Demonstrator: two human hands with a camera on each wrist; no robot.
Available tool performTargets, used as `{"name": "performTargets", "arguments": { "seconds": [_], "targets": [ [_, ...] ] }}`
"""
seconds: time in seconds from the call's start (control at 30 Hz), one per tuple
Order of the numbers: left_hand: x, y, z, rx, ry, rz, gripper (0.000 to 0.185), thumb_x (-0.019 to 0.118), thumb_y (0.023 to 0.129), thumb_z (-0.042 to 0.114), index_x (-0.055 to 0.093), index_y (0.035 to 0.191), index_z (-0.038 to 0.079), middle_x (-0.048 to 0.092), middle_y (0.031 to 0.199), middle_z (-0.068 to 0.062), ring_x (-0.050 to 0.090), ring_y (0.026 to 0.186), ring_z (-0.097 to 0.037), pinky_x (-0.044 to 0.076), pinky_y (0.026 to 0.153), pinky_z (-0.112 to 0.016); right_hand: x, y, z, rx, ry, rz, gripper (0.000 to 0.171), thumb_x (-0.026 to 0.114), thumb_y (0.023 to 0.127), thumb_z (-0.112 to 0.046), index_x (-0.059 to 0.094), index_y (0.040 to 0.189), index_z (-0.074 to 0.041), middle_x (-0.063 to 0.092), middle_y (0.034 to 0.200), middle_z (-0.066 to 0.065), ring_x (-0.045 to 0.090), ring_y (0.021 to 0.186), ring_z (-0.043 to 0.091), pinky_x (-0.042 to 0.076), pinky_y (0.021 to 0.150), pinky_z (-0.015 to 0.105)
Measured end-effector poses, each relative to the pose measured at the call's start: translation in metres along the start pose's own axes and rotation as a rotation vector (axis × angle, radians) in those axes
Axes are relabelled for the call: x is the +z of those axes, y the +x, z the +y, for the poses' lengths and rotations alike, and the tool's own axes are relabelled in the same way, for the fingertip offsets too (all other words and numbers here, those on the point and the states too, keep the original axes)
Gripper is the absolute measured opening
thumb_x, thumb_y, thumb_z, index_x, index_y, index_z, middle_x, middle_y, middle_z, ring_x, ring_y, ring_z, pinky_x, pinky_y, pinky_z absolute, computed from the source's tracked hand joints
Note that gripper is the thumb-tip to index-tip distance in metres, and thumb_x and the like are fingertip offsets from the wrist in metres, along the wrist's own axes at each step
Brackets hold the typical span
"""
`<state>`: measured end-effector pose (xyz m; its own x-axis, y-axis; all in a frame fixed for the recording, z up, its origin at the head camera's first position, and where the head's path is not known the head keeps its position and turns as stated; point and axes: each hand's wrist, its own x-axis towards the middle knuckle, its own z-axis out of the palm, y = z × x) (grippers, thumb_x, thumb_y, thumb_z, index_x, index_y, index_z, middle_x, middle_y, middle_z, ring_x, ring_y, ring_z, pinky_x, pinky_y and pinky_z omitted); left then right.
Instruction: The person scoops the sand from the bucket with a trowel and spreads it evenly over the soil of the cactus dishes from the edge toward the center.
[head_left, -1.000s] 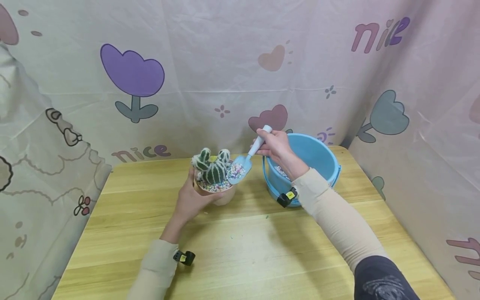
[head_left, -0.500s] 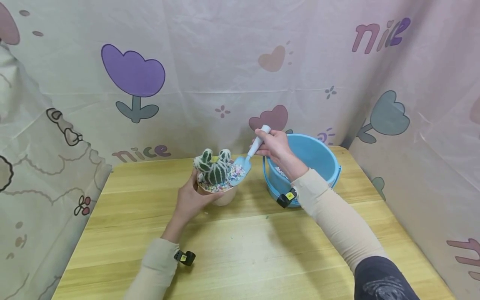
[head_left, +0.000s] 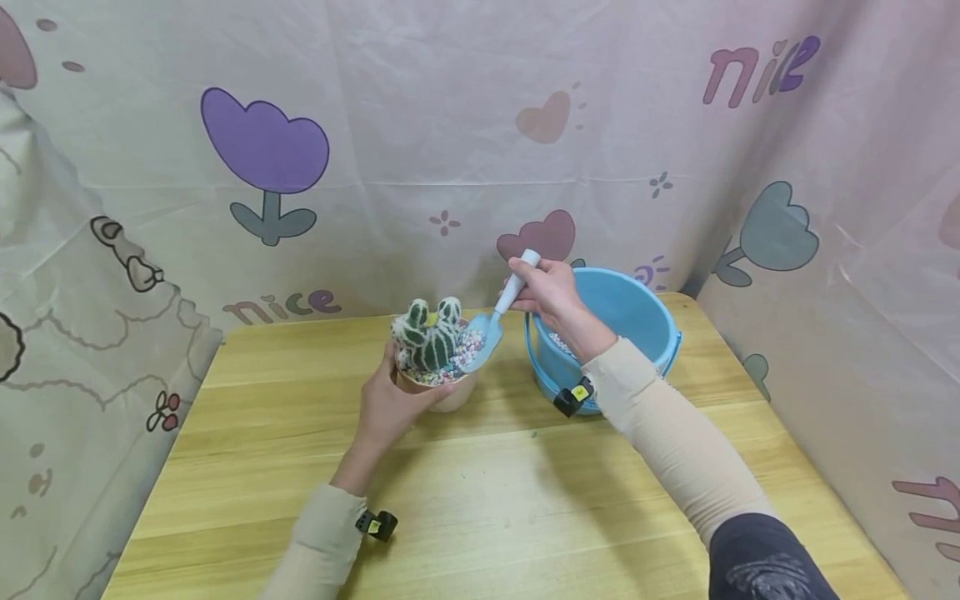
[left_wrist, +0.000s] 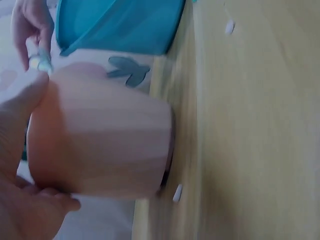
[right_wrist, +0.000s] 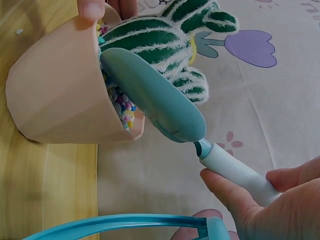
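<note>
My left hand [head_left: 386, 406] grips a pale peach flowerpot [left_wrist: 105, 135] round its rim, thumb in front. In it stands a green, white-striped cactus [head_left: 433, 348] with fuzzy edges, set in multicoloured pebbles [right_wrist: 123, 106]. My right hand [head_left: 551, 292] holds a small blue trowel [right_wrist: 155, 97] by its white handle [head_left: 517, 283]. The trowel's blade slopes down to the pot's right rim, its tip over the pebbles beside the cactus. Some pebbles lie at the lower end of the blade in the head view. The pot's far side is hidden.
A blue bucket [head_left: 633, 304] with a handle and pebbles inside stands right of the pot, partly behind my right forearm. All rests on a wooden table [head_left: 465, 508]. A printed cloth [head_left: 420, 125] hangs behind and at both sides. Small white bits [left_wrist: 178, 193] lie on the table.
My left hand and the flowerpot have shifted slightly right. The trowel has turned a little steeper, and fewer pebbles show on its blade.
</note>
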<state>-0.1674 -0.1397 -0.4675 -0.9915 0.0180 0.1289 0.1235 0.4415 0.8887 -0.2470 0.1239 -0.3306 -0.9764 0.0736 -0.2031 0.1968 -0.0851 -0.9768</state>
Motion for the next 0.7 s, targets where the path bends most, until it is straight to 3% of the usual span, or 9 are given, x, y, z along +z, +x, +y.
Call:
{"name": "performTargets", "arguments": {
  "seconds": [0.17,0.4,0.53,0.7],
  "targets": [
    [-0.013,0.009,-0.007,0.017,0.016,-0.117,0.136,0.096,0.07,0.056,0.005,0.17,0.035,0.025,0.174,-0.016,0.029,0.159,-0.044,0.03,0.128,-0.063,0.0,0.0,0.001,0.002,0.004,-0.005,0.048,0.064,0.106,-0.024,0.056,0.143,0.006,0.072,0.097,0.017,0.08,0.095,0.032,0.067,0.089,0.045],
    [-0.023,0.02,-0.014,0.029,-0.036,-0.23,0.123,0.095,0.075,0.048,0.015,0.168,0.039,0.029,0.173,-0.014,0.029,0.159,-0.042,0.028,0.129,-0.061,-0.001,-0.002,0.001,0.003,0.018,-0.01,0.047,0.065,0.106,-0.023,0.057,0.142,0.007,0.072,0.093,0.015,0.081,0.085,0.025,0.066,0.088,0.045],
    [-0.021,0.022,-0.014,0.022,-0.082,-0.236,0.121,0.096,0.075,0.045,0.019,0.169,0.035,0.031,0.172,-0.014,0.032,0.158,-0.038,0.031,0.129,-0.053,-0.002,-0.002,0.001,0.003,0.013,-0.01,0.047,0.065,0.106,-0.024,0.058,0.141,0.007,0.073,0.094,0.015,0.08,0.081,0.023,0.066,0.087,0.045],
    [-0.015,0.018,-0.011,0.015,-0.073,-0.183,0.126,0.096,0.073,0.047,0.017,0.17,0.027,0.033,0.17,-0.018,0.038,0.156,-0.037,0.036,0.127,-0.048,-0.002,-0.002,0.0,0.001,-0.006,-0.009,0.048,0.065,0.106,-0.024,0.057,0.142,0.006,0.073,0.098,0.016,0.08,0.081,0.022,0.067,0.086,0.043]
  ]
}}
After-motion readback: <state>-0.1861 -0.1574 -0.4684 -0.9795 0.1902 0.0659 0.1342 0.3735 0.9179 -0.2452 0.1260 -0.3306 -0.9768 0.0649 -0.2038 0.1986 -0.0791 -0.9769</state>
